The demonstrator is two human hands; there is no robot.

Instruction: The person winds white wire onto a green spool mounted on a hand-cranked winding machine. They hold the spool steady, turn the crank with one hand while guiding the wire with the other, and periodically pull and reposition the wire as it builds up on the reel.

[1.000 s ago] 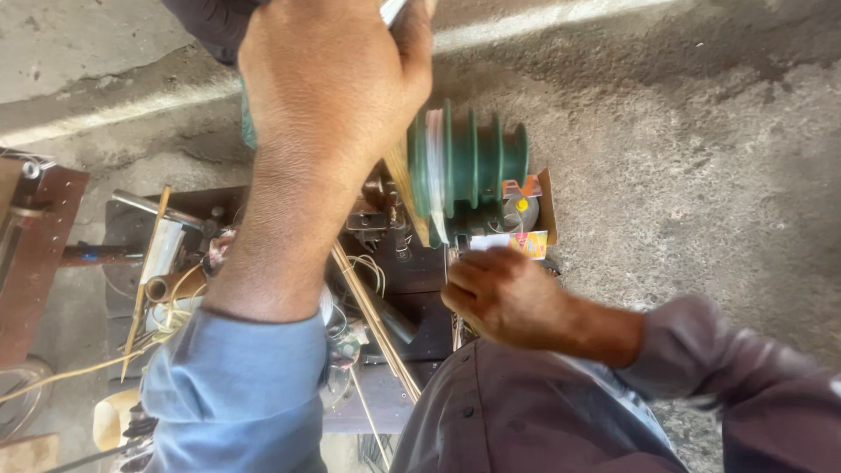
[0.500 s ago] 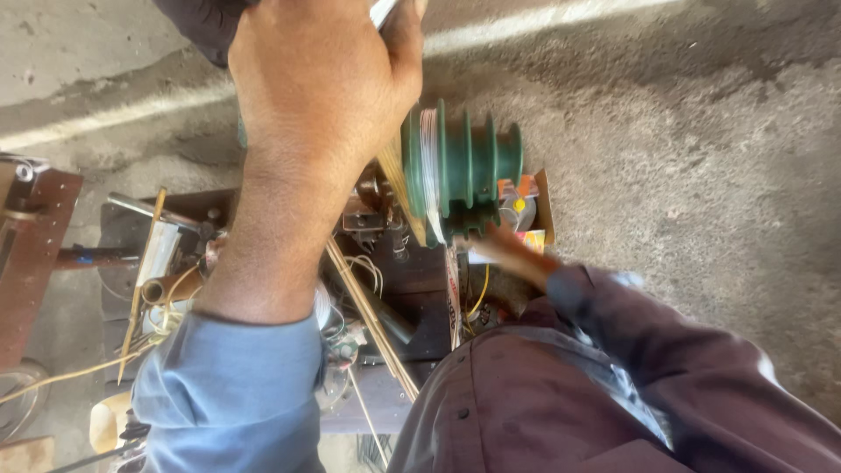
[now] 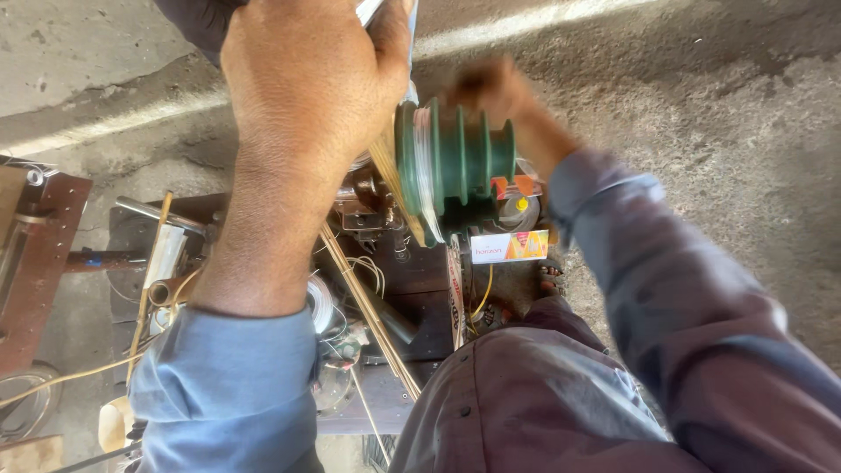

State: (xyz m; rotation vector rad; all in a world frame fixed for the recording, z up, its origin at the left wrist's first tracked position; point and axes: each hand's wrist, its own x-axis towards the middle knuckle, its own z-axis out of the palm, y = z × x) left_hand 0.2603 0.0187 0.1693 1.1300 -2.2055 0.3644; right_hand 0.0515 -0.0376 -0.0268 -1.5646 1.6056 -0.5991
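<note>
Left hand [image 3: 311, 83] clenched around a pale rod, blocking the machine behind, blurred right hand [image 3: 491, 88] at the green grooved pulley [image 3: 455, 162], grip unclear, thin wire wound on it, small printed box [image 3: 510, 247] below, concrete floor [image 3: 701, 114] around.

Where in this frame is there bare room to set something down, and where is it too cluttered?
Bare concrete floor lies open right of the green grooved former, beyond the blurred right hand. More bare floor shows at upper left, above the brown metal bracket. Under the left hand, the dark machine base is crowded with wires, sticks and small parts.
</note>
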